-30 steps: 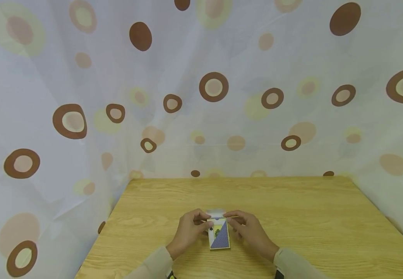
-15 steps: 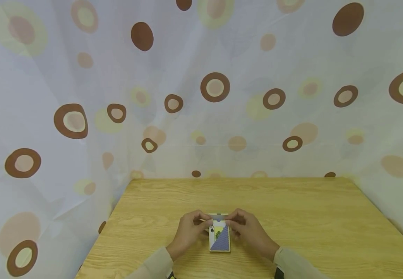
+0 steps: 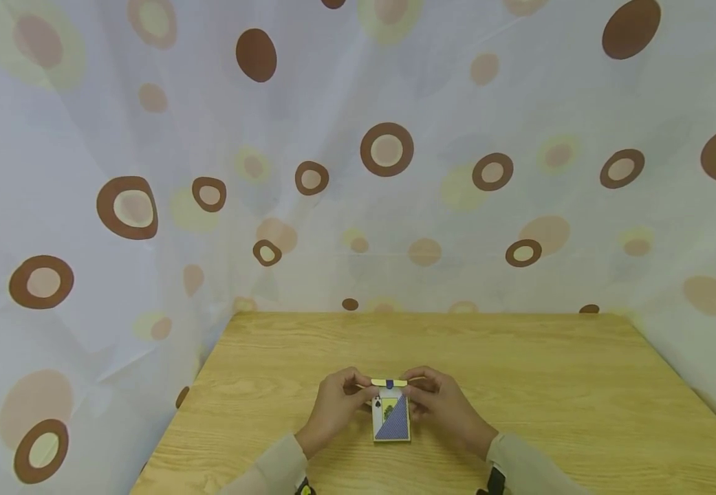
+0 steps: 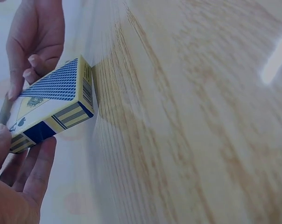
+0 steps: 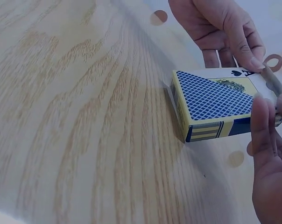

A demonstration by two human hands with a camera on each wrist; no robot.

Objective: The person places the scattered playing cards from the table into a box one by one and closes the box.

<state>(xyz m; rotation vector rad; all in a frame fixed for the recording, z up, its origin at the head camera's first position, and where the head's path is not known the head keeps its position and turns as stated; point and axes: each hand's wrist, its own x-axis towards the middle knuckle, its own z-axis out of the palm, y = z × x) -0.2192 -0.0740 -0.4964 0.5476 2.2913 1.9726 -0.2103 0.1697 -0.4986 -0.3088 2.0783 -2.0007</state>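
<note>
A blue, white and yellow playing card box, with an ace of spades on its face, is held just above the wooden table's near middle. Its top flap leans forward over the upper end, partly folded. My left hand grips the upper left corner, thumb on the face and index finger at the flap's end. At the upper right corner my right hand pinches the flap's other end, its thumb near the face. In the left wrist view, the box shows its striped side; its lower end lies close to the wood.
The wooden table spreads out around the hands. Behind and on both sides hangs a pale curtain with brown and beige circles. A dark wristband shows at the right sleeve.
The box's top flap, earlier standing back beyond the upper end, has swung up and forward, and its yellow edge with a blue centre now faces me. Both hands stay at the upper corners.
</note>
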